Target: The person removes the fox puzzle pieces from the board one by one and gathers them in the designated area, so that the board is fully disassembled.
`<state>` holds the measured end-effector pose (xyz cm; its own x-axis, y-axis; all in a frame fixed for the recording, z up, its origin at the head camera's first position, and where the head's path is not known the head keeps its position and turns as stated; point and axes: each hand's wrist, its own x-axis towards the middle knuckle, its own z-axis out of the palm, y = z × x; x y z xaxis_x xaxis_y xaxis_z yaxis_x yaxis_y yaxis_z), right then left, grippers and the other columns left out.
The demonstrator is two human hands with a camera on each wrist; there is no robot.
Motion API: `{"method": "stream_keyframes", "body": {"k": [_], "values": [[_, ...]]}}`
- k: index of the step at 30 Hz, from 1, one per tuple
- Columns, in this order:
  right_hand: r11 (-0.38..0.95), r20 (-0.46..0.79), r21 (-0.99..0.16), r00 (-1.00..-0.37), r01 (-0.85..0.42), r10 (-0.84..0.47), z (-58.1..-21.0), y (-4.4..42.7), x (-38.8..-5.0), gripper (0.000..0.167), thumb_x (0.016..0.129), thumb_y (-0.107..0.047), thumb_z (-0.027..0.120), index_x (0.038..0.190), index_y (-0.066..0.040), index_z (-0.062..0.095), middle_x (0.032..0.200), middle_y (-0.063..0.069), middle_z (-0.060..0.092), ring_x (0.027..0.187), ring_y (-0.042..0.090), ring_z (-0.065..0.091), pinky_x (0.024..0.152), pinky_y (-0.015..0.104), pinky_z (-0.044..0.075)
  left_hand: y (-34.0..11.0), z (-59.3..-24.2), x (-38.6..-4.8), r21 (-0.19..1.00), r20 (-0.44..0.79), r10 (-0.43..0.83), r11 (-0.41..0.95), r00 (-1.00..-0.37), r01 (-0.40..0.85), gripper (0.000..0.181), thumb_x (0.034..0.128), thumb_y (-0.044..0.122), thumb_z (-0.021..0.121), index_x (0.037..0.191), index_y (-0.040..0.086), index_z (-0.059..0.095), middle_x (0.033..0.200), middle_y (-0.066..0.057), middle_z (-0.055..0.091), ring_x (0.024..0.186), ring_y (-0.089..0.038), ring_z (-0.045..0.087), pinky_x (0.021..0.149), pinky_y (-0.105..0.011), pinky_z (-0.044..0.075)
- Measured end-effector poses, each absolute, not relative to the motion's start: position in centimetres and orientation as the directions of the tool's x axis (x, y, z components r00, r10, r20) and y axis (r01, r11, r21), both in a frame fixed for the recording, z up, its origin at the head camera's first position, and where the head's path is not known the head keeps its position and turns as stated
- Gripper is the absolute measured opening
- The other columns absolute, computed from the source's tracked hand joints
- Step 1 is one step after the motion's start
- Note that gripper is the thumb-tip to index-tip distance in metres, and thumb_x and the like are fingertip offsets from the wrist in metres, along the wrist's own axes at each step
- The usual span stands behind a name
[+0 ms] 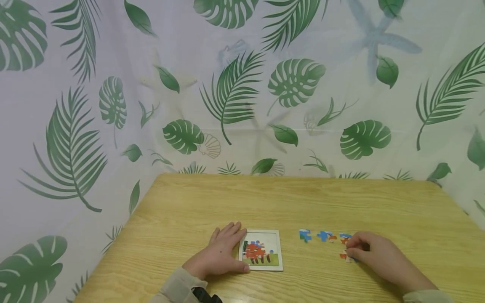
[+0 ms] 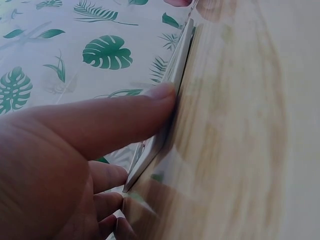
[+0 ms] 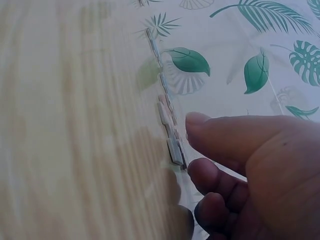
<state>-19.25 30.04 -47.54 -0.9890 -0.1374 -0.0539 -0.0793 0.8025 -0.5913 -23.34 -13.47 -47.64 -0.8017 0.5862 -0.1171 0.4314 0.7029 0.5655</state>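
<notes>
A small white-framed jigsaw tray (image 1: 281, 252) lies on the table, partly filled with a red, green and blue picture. My left hand (image 1: 221, 254) holds it at its left side, thumb along the near edge and fingertips by the far left corner. In the left wrist view the thumb (image 2: 120, 117) presses the tray's edge. To the right, my right hand (image 1: 375, 254) is beside loose jigsaw pieces (image 1: 345, 237). In the right wrist view a gap shows between thumb and forefinger, with pieces (image 3: 172, 142) lying just past the fingertips. Its fingers partly cover some pieces.
More loose pieces, one blue and green (image 1: 305, 235) and a blue cluster (image 1: 325, 236), lie between the tray and my right hand. The wood-grain table (image 1: 242, 202) reaches back to a leaf-patterned curtain (image 1: 242, 97). A black strap (image 1: 204, 296) is on my left wrist.
</notes>
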Motion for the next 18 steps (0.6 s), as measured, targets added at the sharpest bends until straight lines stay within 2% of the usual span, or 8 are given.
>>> {"method": "stream_keyframes", "body": {"k": [9,14,18], "values": [[0.791,-0.029,-0.606,-0.991,-0.084,-0.127,-47.19,29.65,-19.30,0.024,0.093,-0.039,0.074,0.103,-0.017,0.072,0.089,-0.005,0.063,0.080,0.013,0.054,0.069,0.031,0.047,-13.62,-47.55,-23.43,0.577,-0.114,0.591,0.694,-0.799,0.431,0.102,0.0827,0.057,0.078,0.160,0.010,0.031,0.168,-0.011,0.016,0.154,-0.030,0.007,0.118,-0.062,-0.003],[0.790,-0.036,-0.609,-0.992,-0.074,-0.120,-47.08,29.38,-19.23,0.022,0.094,-0.036,0.073,0.103,-0.017,0.072,0.084,-0.003,0.060,0.074,0.014,0.051,0.064,0.030,0.045,-13.54,-47.65,-23.41,0.569,-0.113,0.578,0.704,-0.808,0.425,0.103,0.0806,0.058,0.079,0.160,0.011,0.032,0.168,-0.011,0.016,0.154,-0.030,0.007,0.118,-0.061,-0.004],[0.786,-0.039,-0.615,-0.992,-0.068,-0.116,-46.86,29.02,-19.18,0.023,0.095,-0.036,0.071,0.107,-0.016,0.072,0.086,-0.003,0.060,0.075,0.015,0.051,0.064,0.029,0.045,-13.45,-47.68,-23.38,0.565,-0.108,0.573,0.708,-0.812,0.424,0.103,0.0798,0.057,0.080,0.160,0.011,0.033,0.167,-0.011,0.018,0.154,-0.030,0.008,0.118,-0.061,-0.003]]}}
